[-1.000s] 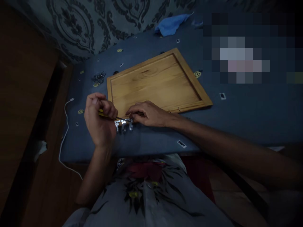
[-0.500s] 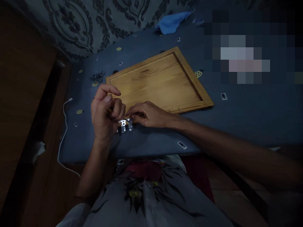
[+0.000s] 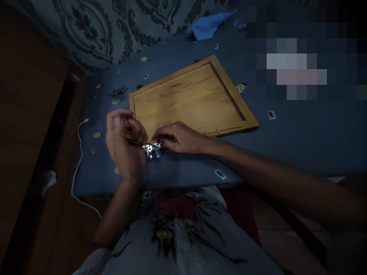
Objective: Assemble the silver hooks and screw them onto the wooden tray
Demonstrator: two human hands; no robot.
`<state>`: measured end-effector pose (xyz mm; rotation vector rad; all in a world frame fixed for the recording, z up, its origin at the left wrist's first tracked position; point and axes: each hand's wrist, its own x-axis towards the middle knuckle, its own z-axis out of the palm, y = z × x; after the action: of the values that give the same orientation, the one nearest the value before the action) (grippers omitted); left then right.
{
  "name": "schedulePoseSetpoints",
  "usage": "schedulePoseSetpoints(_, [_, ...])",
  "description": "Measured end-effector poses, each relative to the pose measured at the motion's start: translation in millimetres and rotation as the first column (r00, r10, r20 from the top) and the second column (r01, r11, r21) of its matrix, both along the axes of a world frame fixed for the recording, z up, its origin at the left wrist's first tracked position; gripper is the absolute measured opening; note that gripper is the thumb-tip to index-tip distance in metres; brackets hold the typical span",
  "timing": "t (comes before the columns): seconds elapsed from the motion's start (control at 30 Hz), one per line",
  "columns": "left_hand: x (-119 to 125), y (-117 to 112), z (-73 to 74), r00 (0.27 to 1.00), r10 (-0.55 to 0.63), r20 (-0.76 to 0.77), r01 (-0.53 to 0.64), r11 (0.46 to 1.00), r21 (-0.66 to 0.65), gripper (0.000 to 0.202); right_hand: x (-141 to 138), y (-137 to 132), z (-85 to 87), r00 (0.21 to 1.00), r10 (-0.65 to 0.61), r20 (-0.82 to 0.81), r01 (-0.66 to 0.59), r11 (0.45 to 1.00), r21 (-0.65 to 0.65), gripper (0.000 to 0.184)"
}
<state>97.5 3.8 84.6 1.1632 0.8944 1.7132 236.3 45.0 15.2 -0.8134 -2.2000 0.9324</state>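
My left hand [image 3: 124, 139] is closed round the yellow handle of a screwdriver [image 3: 132, 139]. The screwdriver's thin dark shaft points right, across a shiny metal hinge [image 3: 149, 149] at the near left edge of a framed wooden panel [image 3: 183, 97]. My right hand [image 3: 179, 137] rests on that edge, with thumb and fingers curled together beside the screwdriver's tip. Whatever lies between those fingertips is too small and dark to make out. The hinge's curved arms stick out from the panel towards me.
A small heap of dark metal pieces [image 3: 118, 93] lies left of the panel on the blue patterned cloth [image 3: 177, 173]. A blue rag [image 3: 209, 27] is at the back by the wall. A white cable [image 3: 75, 164] hangs over the left edge. The upper right is pixelated.
My left hand has shifted slightly left and turned, so more of the yellow handle shows. My right hand has stayed in nearly the same place on the panel edge.
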Motion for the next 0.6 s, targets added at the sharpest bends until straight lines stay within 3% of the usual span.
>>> schedulePoseSetpoints(0.2, [0.9, 7.6, -2.2, 0.991, -0.131, -0.033, 0.133, 0.99, 0.054, 0.022, 0.5, 0.1, 1.8, 1.0, 0.003, 0.011, -0.003, 1.0, -0.02, 0.032])
schedulePoseSetpoints(0.3, [-3.1, 12.0, -0.2, 0.983, -0.186, -0.009, 0.186, 0.982, 0.014, 0.02, 0.9, 0.3, 2.0, 1.0, 0.009, 0.002, -0.009, 1.0, -0.022, 0.032])
schedulePoseSetpoints(0.47, [-10.4, 17.1, 4.1, 0.985, -0.167, 0.039, 0.171, 0.976, -0.133, 0.026, 0.5, 0.7, 1.2, 1.0, 0.02, -0.019, -0.02, 1.0, -0.001, 0.029])
schedulePoseSetpoints(0.6, [-13.5, 14.1, 3.2, 0.987, -0.156, -0.02, 0.154, 0.983, -0.104, 0.021, -0.1, 1.2, -0.1, 0.999, 0.019, -0.035, -0.019, 1.0, 0.002, 0.031])
